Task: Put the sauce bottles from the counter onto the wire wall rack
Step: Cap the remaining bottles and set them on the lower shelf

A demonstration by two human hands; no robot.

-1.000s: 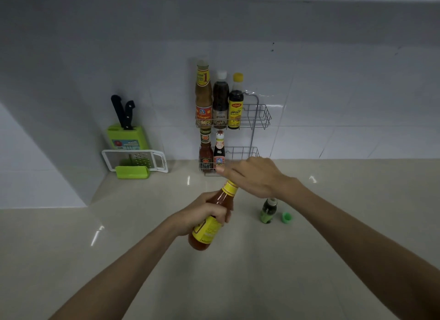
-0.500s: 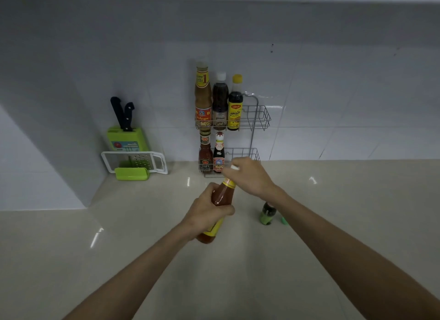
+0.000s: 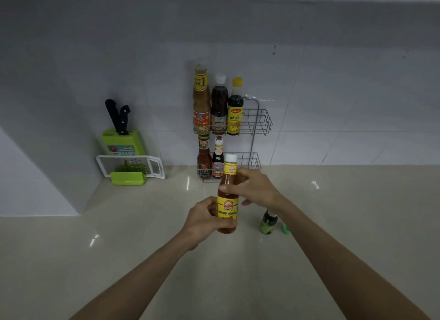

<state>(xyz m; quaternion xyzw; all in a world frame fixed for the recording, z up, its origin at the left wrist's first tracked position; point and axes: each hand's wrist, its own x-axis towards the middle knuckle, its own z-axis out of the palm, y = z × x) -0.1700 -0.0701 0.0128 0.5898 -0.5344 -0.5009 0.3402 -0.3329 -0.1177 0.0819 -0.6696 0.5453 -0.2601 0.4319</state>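
An orange chili sauce bottle [image 3: 227, 200] with a yellow label and white cap stands upright above the counter, held in both hands. My left hand [image 3: 204, 220] grips its lower body. My right hand [image 3: 252, 188] wraps its neck below the cap. Behind it, the wire wall rack [image 3: 258, 122] has three bottles on its top shelf and two on the left of its lower shelf [image 3: 253, 161]. A small green bottle [image 3: 268, 222] stands on the counter to the right, partly behind my right forearm.
A loose green cap [image 3: 286, 229] lies beside the small bottle. At the back left stand a green knife block [image 3: 123, 141] with two black handles and a white grater [image 3: 132, 168]. The beige counter [image 3: 119, 260] meets a tiled wall.
The sauce bottle went from tilted to upright and rose slightly. My right hand moved off the cap down to the neck; the white cap now shows.
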